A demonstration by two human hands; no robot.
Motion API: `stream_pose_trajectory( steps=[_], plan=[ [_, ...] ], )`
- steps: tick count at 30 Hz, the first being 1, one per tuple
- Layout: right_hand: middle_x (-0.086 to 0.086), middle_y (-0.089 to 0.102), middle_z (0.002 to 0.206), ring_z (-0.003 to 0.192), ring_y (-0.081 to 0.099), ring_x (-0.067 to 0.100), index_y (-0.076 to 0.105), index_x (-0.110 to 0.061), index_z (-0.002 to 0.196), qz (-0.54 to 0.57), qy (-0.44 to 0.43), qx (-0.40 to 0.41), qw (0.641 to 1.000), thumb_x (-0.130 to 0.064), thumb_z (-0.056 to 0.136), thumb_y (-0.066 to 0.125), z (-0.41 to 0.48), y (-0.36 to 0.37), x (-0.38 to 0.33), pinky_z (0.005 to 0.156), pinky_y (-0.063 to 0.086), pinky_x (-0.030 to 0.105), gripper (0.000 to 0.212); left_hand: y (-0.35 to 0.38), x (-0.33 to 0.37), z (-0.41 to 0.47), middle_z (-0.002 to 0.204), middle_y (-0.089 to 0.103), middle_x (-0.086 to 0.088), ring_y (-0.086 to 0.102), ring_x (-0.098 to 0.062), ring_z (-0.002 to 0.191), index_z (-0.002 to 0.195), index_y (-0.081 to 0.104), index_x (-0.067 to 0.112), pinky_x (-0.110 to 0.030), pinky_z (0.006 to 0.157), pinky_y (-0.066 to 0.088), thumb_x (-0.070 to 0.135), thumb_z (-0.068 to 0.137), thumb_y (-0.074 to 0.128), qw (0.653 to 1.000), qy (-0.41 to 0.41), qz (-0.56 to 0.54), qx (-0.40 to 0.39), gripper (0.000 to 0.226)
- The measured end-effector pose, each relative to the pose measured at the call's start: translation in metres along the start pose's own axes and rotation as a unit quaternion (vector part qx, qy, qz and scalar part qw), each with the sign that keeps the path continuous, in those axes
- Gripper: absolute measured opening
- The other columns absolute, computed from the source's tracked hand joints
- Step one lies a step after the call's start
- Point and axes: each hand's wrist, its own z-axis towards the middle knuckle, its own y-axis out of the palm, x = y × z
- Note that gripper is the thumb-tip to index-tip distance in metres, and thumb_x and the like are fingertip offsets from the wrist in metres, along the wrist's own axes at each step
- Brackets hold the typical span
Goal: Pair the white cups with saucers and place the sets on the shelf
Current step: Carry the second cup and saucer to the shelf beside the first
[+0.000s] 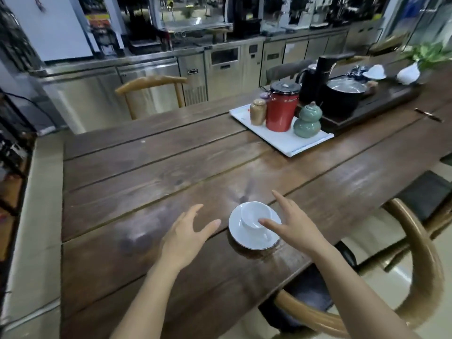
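A white cup point(254, 214) stands on a white saucer point(244, 237) near the front edge of the dark wooden table point(151, 172). My right hand point(293, 225) hovers at the saucer's right side, fingers spread, with one fingertip over the cup's rim. My left hand point(189, 232) is open just left of the saucer, palm down above the table, not touching the set. Neither hand holds anything.
A white tray point(300, 145) farther back carries a red canister point(282, 106), a tan jar point(258, 111) and a green gourd jar point(307, 121). A dark tea tray with black kettles point(342, 94) lies behind. Wooden chairs stand at the front right point(420, 260) and far side point(149, 86).
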Motion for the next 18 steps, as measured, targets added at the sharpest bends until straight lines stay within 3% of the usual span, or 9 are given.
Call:
stream_pose_trajectory(
  steps=[4,7,9,11,12,14,16,18],
  plan=[
    [0.000,0.031,0.153,0.135,0.036,0.017,0.018,-0.030,0.148,0.036,0.034,-0.040,0.998,-0.061,0.076,0.060,0.035,-0.009,0.040,0.098,0.034,0.032,0.089,0.048,0.016,0.028,0.139,0.049,0.000,0.047,-0.016,0.123,0.136,0.041,0.032,-0.037,0.098,0.039,0.061,0.076,0.058,0.996,-0.058,-0.063,-0.021,0.069],
    [0.002,0.034,0.151,0.134,0.039,0.020,0.022,-0.025,0.148,0.092,0.066,-0.076,0.991,-0.059,0.074,0.064,0.058,-0.003,0.063,0.106,0.036,0.038,0.091,0.080,0.023,0.043,0.146,0.040,-0.004,0.044,-0.020,0.128,0.141,0.033,0.028,-0.041,0.103,0.038,0.059,0.075,0.061,0.988,-0.107,-0.105,-0.037,0.079],
    [0.002,0.046,0.141,0.124,0.049,0.018,0.031,-0.019,0.144,0.123,0.083,-0.100,0.984,-0.053,0.075,0.066,0.068,0.007,0.071,0.096,0.044,0.026,0.085,0.095,0.023,0.049,0.150,0.032,-0.004,0.040,-0.022,0.131,0.145,0.025,0.027,-0.046,0.105,0.036,0.063,0.071,0.061,0.984,-0.132,-0.113,-0.045,0.089],
    [-0.003,0.058,0.109,0.092,0.059,0.002,0.050,-0.024,0.122,0.147,0.083,-0.122,0.978,-0.052,0.075,0.067,0.075,0.016,0.078,0.068,0.046,0.006,0.057,0.106,0.023,0.053,0.151,0.031,-0.003,0.039,-0.023,0.132,0.146,0.019,0.028,-0.048,0.105,0.037,0.064,0.068,0.063,0.980,-0.155,-0.110,-0.052,0.096],
    [-0.005,0.058,0.098,0.081,0.057,-0.001,0.051,-0.032,0.102,0.155,0.084,-0.131,0.976,-0.054,0.072,0.067,0.078,0.020,0.080,0.060,0.046,0.008,0.040,0.110,0.022,0.055,0.151,0.032,-0.003,0.039,-0.023,0.132,0.147,0.016,0.029,-0.048,0.105,0.037,0.063,0.068,0.065,0.979,-0.165,-0.104,-0.055,0.099],
    [-0.005,0.061,0.094,0.083,0.060,0.007,0.048,-0.036,0.085,0.182,0.094,-0.145,0.968,-0.061,0.066,0.065,0.082,0.025,0.085,0.065,0.051,0.022,0.036,0.116,0.022,0.056,0.149,0.034,-0.001,0.040,-0.023,0.131,0.147,0.013,0.026,-0.045,0.102,0.040,0.056,0.068,0.070,0.972,-0.195,-0.116,-0.057,0.102],
    [-0.014,0.064,0.094,0.086,0.063,0.006,0.049,-0.042,0.085,0.223,0.106,-0.156,0.956,-0.061,0.064,0.066,0.083,0.027,0.086,0.065,0.051,0.026,0.033,0.120,0.021,0.055,0.140,0.043,0.001,0.049,-0.021,0.121,0.144,0.022,0.021,-0.039,0.088,0.050,0.045,0.067,0.076,0.944,-0.248,-0.211,-0.052,0.097],
    [-0.008,0.069,0.096,0.085,0.067,0.009,0.057,-0.038,0.095,0.260,0.127,-0.178,0.941,-0.053,0.068,0.069,0.083,0.026,0.082,0.061,0.052,0.025,0.034,0.120,0.020,0.054,0.123,0.057,0.001,0.059,-0.019,0.106,0.121,0.043,0.014,-0.037,0.072,0.055,0.034,0.064,0.082,0.894,-0.294,-0.330,-0.067,0.072]
  ],
)
